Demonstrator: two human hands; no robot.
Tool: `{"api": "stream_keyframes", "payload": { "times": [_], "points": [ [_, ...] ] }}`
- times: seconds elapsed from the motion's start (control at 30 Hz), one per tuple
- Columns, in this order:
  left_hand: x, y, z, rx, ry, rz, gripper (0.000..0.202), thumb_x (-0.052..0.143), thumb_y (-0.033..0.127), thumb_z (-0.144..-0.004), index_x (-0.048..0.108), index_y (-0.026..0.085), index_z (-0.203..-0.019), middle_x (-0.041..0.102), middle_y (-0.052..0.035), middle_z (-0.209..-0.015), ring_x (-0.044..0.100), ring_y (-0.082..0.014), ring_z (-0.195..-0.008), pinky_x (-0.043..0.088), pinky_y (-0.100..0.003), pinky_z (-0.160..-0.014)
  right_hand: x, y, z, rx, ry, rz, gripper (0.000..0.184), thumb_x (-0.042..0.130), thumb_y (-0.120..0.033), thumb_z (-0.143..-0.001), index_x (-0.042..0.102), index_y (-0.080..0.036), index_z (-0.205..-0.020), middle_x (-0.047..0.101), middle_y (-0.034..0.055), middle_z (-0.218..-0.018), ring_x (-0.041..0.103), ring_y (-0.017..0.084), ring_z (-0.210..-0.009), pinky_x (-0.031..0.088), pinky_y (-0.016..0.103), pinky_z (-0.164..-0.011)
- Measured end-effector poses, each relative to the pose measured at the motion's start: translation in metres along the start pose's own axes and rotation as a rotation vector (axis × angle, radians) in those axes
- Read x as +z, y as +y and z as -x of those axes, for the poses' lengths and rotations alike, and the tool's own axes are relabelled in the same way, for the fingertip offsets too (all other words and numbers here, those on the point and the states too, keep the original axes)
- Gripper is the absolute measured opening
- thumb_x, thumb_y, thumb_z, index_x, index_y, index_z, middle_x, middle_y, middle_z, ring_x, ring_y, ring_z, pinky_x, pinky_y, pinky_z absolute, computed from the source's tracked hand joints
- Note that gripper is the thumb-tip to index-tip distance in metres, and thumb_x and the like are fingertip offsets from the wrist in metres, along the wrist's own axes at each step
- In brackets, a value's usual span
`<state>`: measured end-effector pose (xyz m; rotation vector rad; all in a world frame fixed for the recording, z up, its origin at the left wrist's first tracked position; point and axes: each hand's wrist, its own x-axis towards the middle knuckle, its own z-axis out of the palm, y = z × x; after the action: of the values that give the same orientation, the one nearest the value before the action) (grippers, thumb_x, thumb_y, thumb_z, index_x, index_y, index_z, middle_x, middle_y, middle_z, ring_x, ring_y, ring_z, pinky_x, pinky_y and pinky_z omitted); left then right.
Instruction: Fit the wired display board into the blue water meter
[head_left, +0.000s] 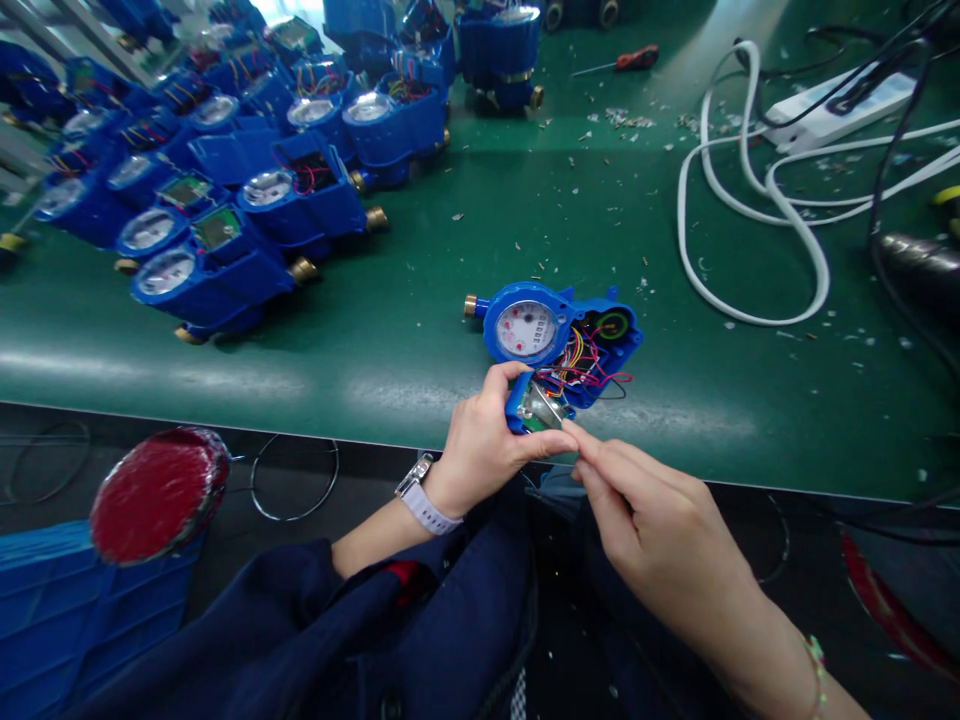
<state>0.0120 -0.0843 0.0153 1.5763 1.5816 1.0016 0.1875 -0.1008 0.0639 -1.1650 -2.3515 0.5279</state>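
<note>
Blue meter point(551, 335), circuit module point(535, 410) in L hand point(478, 437), R hand point(664, 515) adj.

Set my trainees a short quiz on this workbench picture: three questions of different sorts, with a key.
1. Multiple choice: What does the left-hand grip hold?
A) a white looped cable
B) a small blue-framed circuit board
C) a brass pipe fitting

2. True or false: The red-and-black-handled metal screwdriver lies apart from the blue plastic meter with the round white dial in front of the person.

3. Fill in: The wristwatch with the pale lilac strap is worn on the ____ wrist.

Key: 1. B; 2. True; 3. left
</note>
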Motion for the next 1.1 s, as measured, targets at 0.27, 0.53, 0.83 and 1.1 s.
{"api": "stream_keyframes", "payload": {
  "times": [0.27,0.53,0.83,1.1],
  "points": [
    [-0.007,0.001,-0.001,0.006,-0.06,-0.02,0.078,0.066,0.069,-0.066,0.045,0.017,-0.12,0.068,-0.0084,-0.095,0.066,-0.0263,-0.084,0.049,-0.036,-0.073,-0.009,0.022,-0.004,-0.129,-0.088,0.01,0.033,0.045,-0.011,-0.094,0.058,-0.007,-0.124,0.069,0.0103,-0.092,0.066,0.019,-0.071,0.056,0.032,-0.072],
    [-0.014,-0.002,-0.004,0.067,-0.128,-0.161,0.079,0.064,0.072,-0.065,0.044,0.017,-0.118,0.069,-0.0073,-0.093,0.068,-0.025,-0.079,0.049,-0.033,-0.066,-0.03,0.039,-0.02,-0.244,-0.225,0.077,0.033,0.044,-0.013,-0.094,0.058,-0.014,-0.123,0.071,0.0078,-0.098,0.069,0.02,-0.076,0.054,0.03,-0.067],
    [-0.025,0.019,-0.015,0.396,-0.176,-0.794,0.08,0.041,0.079,-0.075,0.046,0.01,-0.115,0.069,-0.0058,-0.073,0.069,-0.0216,-0.067,0.046,-0.028,-0.056,-0.021,0.069,-0.024,-0.345,-0.063,0.279,0.033,0.033,-0.026,-0.099,0.059,-0.015,-0.116,0.072,0.0075,-0.099,0.071,0.02,-0.075,0.054,0.028,-0.057],
    [-0.028,0.027,-0.018,0.478,-0.213,-0.885,0.062,0.039,0.069,-0.085,0.047,0.01,-0.102,0.065,-0.0031,-0.067,0.067,-0.0215,-0.063,0.04,-0.029,-0.051,-0.005,0.067,-0.033,-0.371,0.024,0.359,0.048,0.025,-0.041,-0.101,0.065,-0.017,-0.092,0.074,0.005,-0.083,0.069,0.018,-0.057,0.049,0.027,-0.042]
  ]
}}
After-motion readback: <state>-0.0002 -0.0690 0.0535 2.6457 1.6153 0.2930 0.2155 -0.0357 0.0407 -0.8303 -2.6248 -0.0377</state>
